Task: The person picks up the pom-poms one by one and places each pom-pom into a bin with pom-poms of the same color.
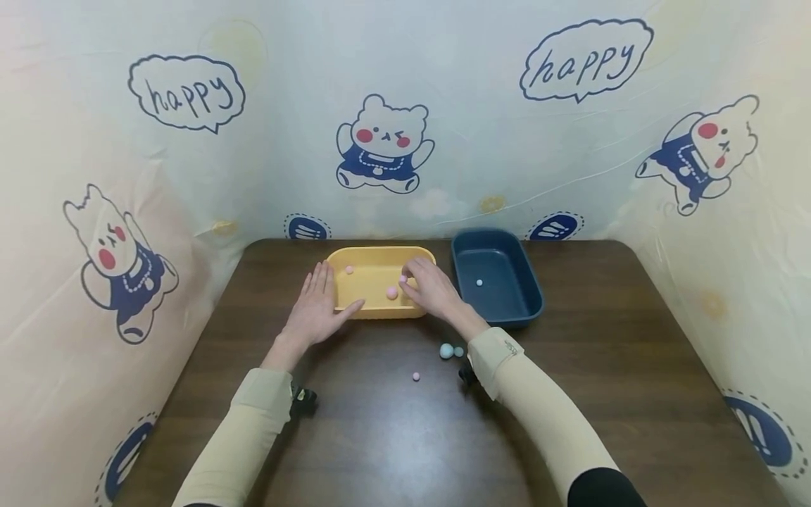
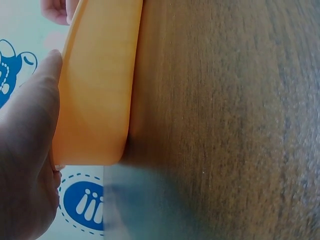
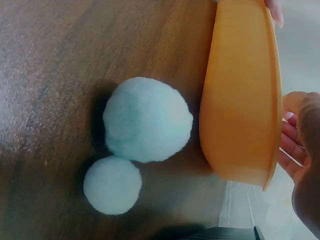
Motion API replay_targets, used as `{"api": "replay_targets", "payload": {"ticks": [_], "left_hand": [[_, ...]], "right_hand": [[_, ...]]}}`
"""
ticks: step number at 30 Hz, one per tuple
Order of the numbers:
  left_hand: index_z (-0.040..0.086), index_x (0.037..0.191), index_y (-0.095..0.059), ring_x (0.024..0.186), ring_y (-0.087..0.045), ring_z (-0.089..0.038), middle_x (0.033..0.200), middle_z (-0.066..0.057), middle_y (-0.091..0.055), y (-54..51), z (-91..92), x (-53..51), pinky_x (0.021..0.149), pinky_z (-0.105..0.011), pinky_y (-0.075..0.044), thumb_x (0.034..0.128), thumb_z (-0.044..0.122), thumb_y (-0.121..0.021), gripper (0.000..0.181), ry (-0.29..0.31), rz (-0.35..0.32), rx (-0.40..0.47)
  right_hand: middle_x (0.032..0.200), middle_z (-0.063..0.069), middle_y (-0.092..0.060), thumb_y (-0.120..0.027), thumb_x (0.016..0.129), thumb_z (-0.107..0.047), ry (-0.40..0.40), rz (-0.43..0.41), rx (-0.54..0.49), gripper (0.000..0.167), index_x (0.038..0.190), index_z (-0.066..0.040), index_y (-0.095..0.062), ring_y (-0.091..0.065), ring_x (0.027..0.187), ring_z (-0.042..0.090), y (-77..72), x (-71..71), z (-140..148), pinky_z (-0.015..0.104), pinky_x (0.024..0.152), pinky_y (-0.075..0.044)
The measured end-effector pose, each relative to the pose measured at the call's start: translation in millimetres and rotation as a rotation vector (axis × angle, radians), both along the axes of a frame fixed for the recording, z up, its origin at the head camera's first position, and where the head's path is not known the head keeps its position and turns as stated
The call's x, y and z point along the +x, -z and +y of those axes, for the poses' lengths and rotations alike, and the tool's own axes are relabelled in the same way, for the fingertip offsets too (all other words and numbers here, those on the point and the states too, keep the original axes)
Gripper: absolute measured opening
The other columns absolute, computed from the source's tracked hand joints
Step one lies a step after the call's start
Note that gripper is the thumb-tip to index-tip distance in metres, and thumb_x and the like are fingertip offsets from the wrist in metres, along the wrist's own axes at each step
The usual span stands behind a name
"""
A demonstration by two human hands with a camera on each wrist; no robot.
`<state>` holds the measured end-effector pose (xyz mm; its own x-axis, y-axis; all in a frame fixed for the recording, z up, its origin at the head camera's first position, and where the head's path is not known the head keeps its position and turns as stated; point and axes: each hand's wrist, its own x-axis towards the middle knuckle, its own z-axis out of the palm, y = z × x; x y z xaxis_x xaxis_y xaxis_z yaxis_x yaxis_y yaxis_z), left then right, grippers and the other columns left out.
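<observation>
My left hand [image 1: 313, 310] lies against the left end of the yellow tray [image 1: 380, 313], fingers straight and thumb along the front rim. Over the tray's right side, my right hand [image 1: 434, 287] pinches a small pink pom-pom [image 1: 403, 279] between thumb and fingers; the right wrist view shows only a sliver of pink there. Inside the tray are a larger pink pom-pom [image 1: 392, 293] and a smaller pink pom-pom [image 1: 349, 270]. Two pale blue pom-poms, one large [image 3: 148, 120] and one smaller [image 3: 112, 185], sit side by side on the table below my right wrist.
A dark blue tray [image 1: 533, 299] stands right of the yellow one, with a tiny pale pom-pom [image 1: 479, 282] in it. Another small pink pom-pom [image 1: 416, 377] lies on the brown table [image 1: 393, 436]. Printed cloth [image 1: 469, 162] hangs behind and at both sides.
</observation>
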<state>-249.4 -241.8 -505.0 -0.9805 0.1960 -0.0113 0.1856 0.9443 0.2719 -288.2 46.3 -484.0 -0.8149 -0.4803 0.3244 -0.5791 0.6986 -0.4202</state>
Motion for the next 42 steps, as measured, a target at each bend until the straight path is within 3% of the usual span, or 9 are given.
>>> {"api": "replay_targets", "payload": {"ticks": [5,15,24,33,42], "left_hand": [[-0.008,0.173,-0.002,0.174,0.0,-0.043,0.184,-0.026,0.002,0.3,0.1,0.5,0.143,-0.058,-0.005,0.0999,0.088,-0.038,0.126,0.004,0.005,-0.003],[-0.007,0.173,-0.001,0.174,0.001,-0.043,0.185,-0.026,0.003,-1.0,1.1,1.0,0.143,-0.058,-0.006,0.0997,0.088,-0.038,0.126,-0.007,-0.012,-0.003],[-0.006,0.173,0.0,0.174,0.002,-0.042,0.185,-0.025,0.005,1.4,3.1,-0.3,0.142,-0.058,-0.003,0.0988,0.09,-0.036,0.127,-0.004,-0.014,0.006],[-0.006,0.173,0.001,0.174,0.003,-0.042,0.185,-0.024,0.005,-0.5,0.5,2.7,0.143,-0.058,-0.004,0.0997,0.089,-0.037,0.126,-0.008,-0.01,0.01],[-0.006,0.173,0.001,0.174,0.004,-0.042,0.185,-0.024,0.006,-2.0,0.1,3.0,0.143,-0.058,-0.003,0.1006,0.088,-0.037,0.124,-0.003,-0.018,0.01]], "right_hand": [[0.116,0.012,-0.073,-0.073,0.105,-0.016,0.011,-0.035,0.02,0.012,0.11,-0.005,-0.072,-0.068,0.109,0.027,0.5,-2.8,0,0.041,0.095,-0.063],[0.116,0.011,-0.072,-0.076,0.104,-0.019,0.03,-0.214,0.031,0.015,0.111,-0.006,-0.076,-0.067,0.107,0.025,0.6,-4.6,-2,0.041,0.095,-0.063],[0.104,0.008,-0.073,-0.075,0.106,-0.021,0.047,-0.324,0.072,0.012,0.108,-0.01,-0.076,-0.064,0.091,0.023,1.8,-5.6,-3,0.037,0.08,-0.06],[0.123,0.013,-0.075,-0.074,0.105,-0.019,0.026,-0.192,0.052,0.026,0.125,-0.002,-0.076,-0.07,0.113,0.027,-1.0,1.5,2,0.044,0.1,-0.063],[0.126,0.011,-0.074,-0.074,0.107,-0.023,-0.003,-0.1,-0.031,0.028,0.128,-0.003,-0.075,-0.068,0.121,0.028,-11.0,29.8,20,0.046,0.106,-0.06]]}}
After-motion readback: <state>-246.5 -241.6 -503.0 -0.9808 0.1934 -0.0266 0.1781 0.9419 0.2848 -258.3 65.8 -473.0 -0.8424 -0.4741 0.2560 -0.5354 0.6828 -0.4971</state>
